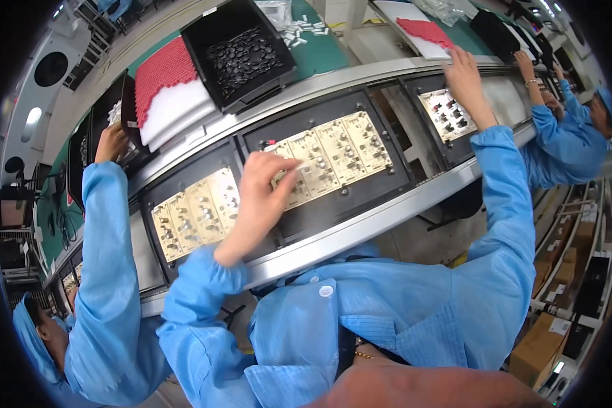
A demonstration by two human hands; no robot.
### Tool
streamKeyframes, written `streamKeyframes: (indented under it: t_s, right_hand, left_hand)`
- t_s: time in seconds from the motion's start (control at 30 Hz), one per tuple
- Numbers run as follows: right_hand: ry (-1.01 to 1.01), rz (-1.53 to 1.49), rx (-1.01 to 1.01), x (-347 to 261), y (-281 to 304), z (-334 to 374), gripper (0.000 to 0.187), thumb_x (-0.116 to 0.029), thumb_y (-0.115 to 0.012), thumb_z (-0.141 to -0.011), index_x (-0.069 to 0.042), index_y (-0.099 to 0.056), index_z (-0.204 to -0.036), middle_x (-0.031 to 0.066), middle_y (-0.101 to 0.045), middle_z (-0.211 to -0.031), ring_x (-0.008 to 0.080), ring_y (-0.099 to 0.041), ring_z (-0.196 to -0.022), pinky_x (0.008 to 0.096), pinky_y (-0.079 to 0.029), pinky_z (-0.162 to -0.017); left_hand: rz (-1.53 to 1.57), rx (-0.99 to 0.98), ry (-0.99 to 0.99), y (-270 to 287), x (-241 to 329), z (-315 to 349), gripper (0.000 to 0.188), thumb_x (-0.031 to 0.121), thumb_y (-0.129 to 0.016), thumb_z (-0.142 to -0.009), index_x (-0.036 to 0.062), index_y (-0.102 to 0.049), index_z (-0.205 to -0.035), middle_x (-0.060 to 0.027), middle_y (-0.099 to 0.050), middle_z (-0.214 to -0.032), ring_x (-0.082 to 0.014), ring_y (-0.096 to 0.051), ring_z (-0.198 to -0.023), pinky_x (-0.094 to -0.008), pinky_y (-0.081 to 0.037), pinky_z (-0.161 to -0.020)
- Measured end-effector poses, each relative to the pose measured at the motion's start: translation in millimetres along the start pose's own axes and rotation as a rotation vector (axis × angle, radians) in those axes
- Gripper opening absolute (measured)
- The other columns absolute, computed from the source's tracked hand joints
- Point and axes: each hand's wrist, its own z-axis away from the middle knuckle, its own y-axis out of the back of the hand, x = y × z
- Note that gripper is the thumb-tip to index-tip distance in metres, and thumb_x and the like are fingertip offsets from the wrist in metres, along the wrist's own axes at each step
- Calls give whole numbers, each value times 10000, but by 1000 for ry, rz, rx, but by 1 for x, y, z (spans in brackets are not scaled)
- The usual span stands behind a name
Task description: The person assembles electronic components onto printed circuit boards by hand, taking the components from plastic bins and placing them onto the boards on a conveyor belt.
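My left hand [262, 194] is over the middle fixture's circuit boards [347, 153], thumb and forefinger pinched close together. Whatever sits between the fingertips is too small to make out. A small red and black part [270, 143] stands at the boards' far left corner. Stretched far to the right, my right hand [467, 78] is at the edge of a red sheet of small pieces [421, 30] lying on white foam [398, 10]. Its fingers are slightly bent and apart, with no held piece visible. Below it, another board [449, 115] carries several red and black parts.
A black bin [289, 71] of small black parts stands beyond the metal rail [333, 221]. Beside it, red sheets [163, 75] lie on white foam [180, 112]. Another fixture with boards [194, 211] is at left. A co-worker's hand [112, 141] reaches into a bin; more people work at right.
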Motion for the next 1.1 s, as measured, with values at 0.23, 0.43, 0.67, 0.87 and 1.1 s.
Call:
streamKeyframes:
  t_s: [0.23,0.43,0.67,0.87,1.1]
  right_hand:
    - [56,-857,207,-188,31,-172,281,-153,-665,-848,-102,-727,-1117,153,-687,-1113,361,-629,-1076,486,-504,-902]
    - [-92,-983,225,-219,-25,-225,158,-93,-674,-824,-29,-712,-963,206,-697,-897,422,-661,-894,485,-525,-774]
    - [195,-689,319,-216,-13,-229,90,-88,-660,-838,-40,-631,-908,159,-643,-889,400,-602,-901,499,-491,-766]
    - [110,-909,325,-202,57,-170,156,-141,-686,-897,-42,-715,-1014,130,-682,-923,343,-634,-896,427,-508,-779]
    - [154,-1348,105,-218,123,-73,130,-87,-728,-874,-37,-731,-993,84,-674,-896,266,-633,-881,369,-491,-775]
  left_hand:
    - [152,124,365,57,-40,53,173,82,-718,-869,38,-753,-1032,-83,-691,-911,-192,-615,-909,-317,-470,-814]
    - [339,207,580,82,-58,75,230,109,-757,-862,57,-764,-1086,-12,-690,-910,-39,-522,-752,-236,-424,-658]
    - [398,234,659,96,-55,84,188,95,-741,-886,46,-761,-1066,-6,-676,-910,-37,-529,-759,-225,-427,-641]
    - [-305,261,225,135,-76,97,164,69,-725,-859,44,-751,-1019,-108,-685,-980,-236,-630,-931,-329,-492,-812]
    - [-20,179,460,128,-72,106,197,48,-673,-919,-6,-698,-1106,-63,-697,-945,-120,-613,-838,-264,-490,-750]
